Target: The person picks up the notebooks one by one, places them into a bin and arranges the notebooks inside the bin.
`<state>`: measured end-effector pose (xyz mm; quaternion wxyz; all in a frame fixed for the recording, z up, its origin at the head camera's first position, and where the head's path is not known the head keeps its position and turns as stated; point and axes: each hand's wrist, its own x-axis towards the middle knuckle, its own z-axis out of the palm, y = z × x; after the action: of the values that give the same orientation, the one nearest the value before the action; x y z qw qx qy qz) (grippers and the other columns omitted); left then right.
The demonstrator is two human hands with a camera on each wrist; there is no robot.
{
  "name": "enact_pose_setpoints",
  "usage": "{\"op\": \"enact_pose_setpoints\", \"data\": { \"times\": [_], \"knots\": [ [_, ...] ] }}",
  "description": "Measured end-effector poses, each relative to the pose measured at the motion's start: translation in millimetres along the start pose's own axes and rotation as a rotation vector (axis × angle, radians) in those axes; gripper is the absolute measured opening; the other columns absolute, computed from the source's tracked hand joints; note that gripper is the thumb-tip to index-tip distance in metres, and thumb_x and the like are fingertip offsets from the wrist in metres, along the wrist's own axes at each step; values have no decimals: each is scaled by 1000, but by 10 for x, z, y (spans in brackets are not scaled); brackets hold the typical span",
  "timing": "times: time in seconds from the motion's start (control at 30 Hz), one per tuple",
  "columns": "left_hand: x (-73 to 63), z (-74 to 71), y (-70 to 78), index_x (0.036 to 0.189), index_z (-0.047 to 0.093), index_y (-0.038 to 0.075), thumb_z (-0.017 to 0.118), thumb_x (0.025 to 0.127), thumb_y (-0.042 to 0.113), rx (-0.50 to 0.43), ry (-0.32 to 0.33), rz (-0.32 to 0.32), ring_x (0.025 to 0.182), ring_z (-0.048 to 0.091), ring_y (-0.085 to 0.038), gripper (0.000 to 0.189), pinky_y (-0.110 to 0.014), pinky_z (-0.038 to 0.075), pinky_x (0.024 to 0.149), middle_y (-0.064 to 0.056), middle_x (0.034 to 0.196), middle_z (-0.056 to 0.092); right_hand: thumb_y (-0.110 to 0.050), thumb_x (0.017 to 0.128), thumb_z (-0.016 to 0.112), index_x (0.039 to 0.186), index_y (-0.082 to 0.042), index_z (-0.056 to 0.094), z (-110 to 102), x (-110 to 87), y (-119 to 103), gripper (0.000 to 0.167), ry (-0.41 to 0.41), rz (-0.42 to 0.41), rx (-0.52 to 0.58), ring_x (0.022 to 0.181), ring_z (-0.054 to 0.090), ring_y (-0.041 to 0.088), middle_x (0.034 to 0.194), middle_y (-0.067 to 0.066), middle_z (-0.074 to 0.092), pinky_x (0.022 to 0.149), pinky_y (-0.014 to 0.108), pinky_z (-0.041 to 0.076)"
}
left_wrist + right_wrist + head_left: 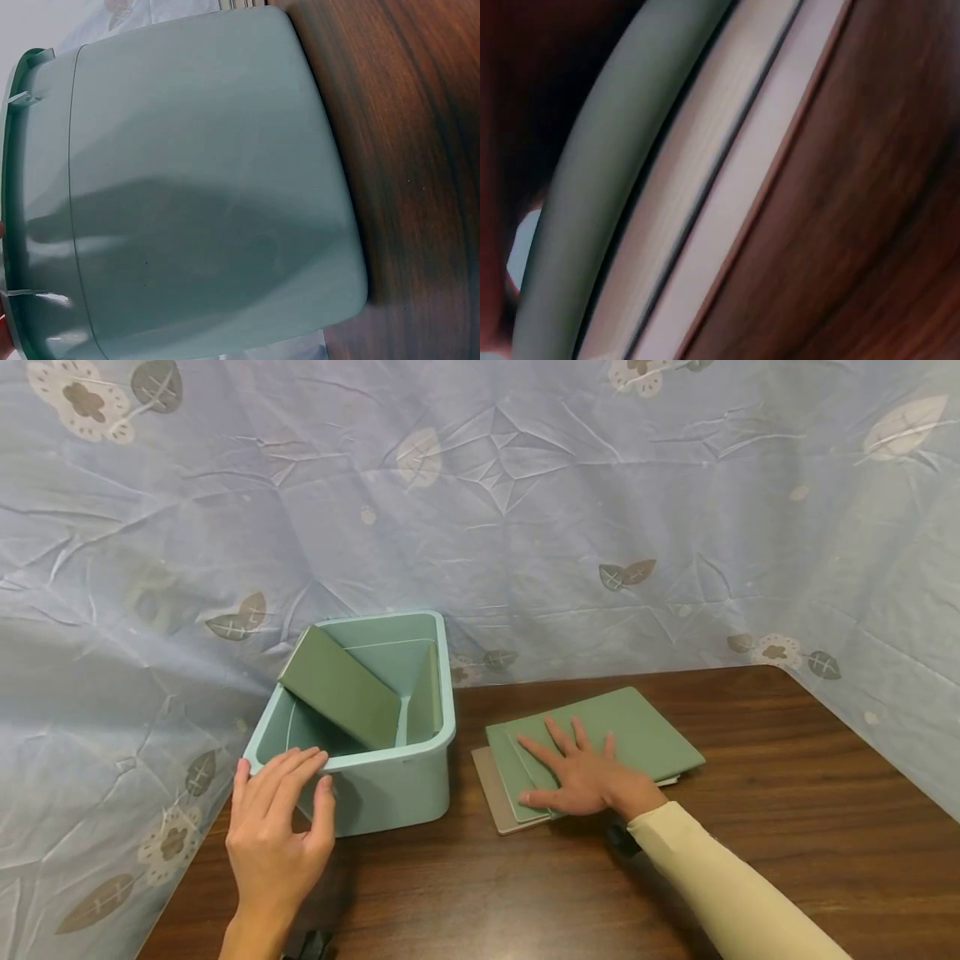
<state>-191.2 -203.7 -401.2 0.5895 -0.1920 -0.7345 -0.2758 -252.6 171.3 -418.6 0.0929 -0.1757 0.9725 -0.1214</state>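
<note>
A green book point(637, 727) lies flat on top of a tan book point(491, 785), right under the right hand point(581, 777). That hand is spread wide, palm down, its fingers pointing out across the cover and gripping nothing. The tan book peeks out to the left of the fingertips; at the wrist's side, the right wrist view shows the edges of the pages under the thick green cover.

To the left of the right hand stands a pale green bin point(390, 797), just beyond the left hand point(277, 835). The left hand rests its lightly bent fingers at the bin's near rim — by the corner, thumb held apart — with no firm grip to be seen. Inside the bin, past these fingers, a tilted book point(345, 685) leans up over the far-left rim, and a thin green panel point(424, 693) stands along the opposite wall, too little of it showing to name.

Under everything is a brown wooden table point(480, 902). A cream sleeve point(720, 877) covers the right forearm. Beyond both hands hangs a bluish-grey cloth point(525, 568) — creased, printed with flowers and leaves.
</note>
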Motion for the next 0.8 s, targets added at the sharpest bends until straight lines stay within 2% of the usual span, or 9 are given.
{"op": "enact_pose_setpoints", "data": {
  "times": [0.17, 0.8],
  "knots": [
    [-2, -2, -1, 108, 81, 0, 68, 93, 15, 0, -1, -4, 105, 71, -42, 25, -70, 36, 121, -18, 107, 81, -79, 94, 53, 171, -40, 15, 30, -9, -19, 94, 7, 15, 24, 164, -12, 51, 181, 11, -5, 114, 90, -6],
    [-1, 6, -14, 108, 81, 0, 68, 93, 15, -2, 3, 15, 104, 71, -43, 25, -72, 37, 119, -19, 106, 81, -78, 92, 58, 170, -38, 20, 103, -47, -51, 96, 76, 14, 24, 164, -9, 52, 181, 12, -2, 113, 91, -7]
  ]
}}
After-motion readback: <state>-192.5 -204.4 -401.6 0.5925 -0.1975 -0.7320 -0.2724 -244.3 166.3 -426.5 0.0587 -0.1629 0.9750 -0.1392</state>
